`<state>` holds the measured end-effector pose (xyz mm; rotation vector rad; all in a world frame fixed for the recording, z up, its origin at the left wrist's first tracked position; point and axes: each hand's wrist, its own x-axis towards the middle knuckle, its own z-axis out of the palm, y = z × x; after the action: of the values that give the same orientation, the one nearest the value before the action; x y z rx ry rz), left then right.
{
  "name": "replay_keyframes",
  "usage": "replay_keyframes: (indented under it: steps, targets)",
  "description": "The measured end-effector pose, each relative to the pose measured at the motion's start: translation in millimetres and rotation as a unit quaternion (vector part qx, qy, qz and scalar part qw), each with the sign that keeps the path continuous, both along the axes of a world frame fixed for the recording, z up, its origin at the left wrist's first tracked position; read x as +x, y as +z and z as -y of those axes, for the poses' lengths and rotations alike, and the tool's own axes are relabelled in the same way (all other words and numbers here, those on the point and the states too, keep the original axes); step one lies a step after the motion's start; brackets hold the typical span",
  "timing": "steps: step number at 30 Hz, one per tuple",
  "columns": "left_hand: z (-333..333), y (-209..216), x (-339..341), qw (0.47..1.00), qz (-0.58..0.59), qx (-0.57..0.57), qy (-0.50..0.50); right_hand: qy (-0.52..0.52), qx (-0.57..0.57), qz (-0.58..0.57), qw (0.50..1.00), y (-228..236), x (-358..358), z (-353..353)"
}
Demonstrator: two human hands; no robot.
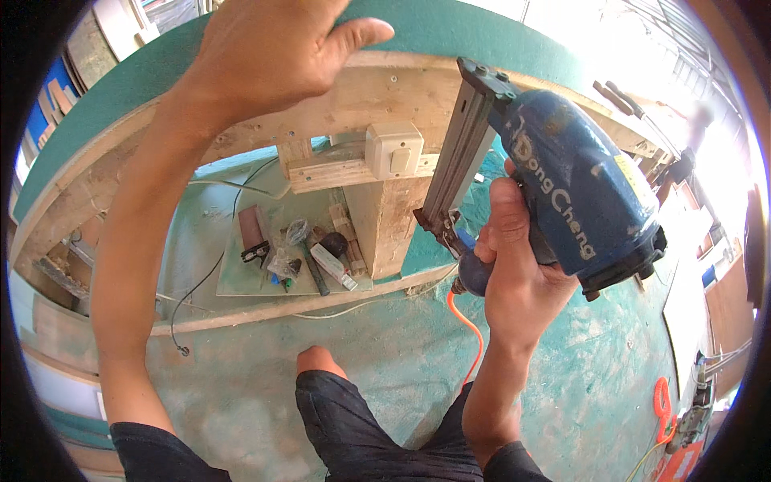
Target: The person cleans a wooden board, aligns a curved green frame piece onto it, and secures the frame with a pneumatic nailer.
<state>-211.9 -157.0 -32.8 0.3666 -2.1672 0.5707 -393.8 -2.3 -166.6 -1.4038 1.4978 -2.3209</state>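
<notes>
My right hand (514, 265) is wrapped round the handle of a blue pneumatic nail gun (574, 181), held up in front of the workbench's wooden frame. Its long grey magazine (459, 149) stands nearly upright on the gun's left. From the handle's base an orange air hose (474, 325) hangs toward my lap. At the top edge, my left hand (265, 56) reaches over the green benchtop (450, 32) with its thumb stretched out to the side. The other fingers run out of view, and nothing shows in the visible part of that hand.
A white switch box (393, 150) is fixed to the wooden frame below the benchtop. On a low shelf (233, 281) lie small tools and plastic bags, with a black cable (201, 301) beside them. Orange-handled equipment (662, 402) rests on the green floor at right.
</notes>
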Motion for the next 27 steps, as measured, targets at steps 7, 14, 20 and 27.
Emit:
replay_keyframes:
  steps: [7, 14, 20, 27]
  targets:
    - [0.6, 1.8, 1.5, 1.0, -0.005, 0.009, -0.001, -0.062, -0.039, -0.067, 0.995, 2.9, 1.7, 13.3]
    - [8.8, -0.9, 2.4, 0.999, -0.022, 0.004, -0.048, -0.057, -0.005, -0.048, 0.997, 9.3, 7.7, 9.1]
    - [-5.5, 0.6, 4.2, 0.998, -0.028, -0.014, -0.05, -0.067, 0.008, -0.04, 0.997, 9.2, 12.1, 5.3]
    - [1.0, 0.8, 2.3, 0.999, -0.009, 0.036, -0.04, -0.087, 0.001, -0.062, 0.994, 5.4, 10.4, 9.5]
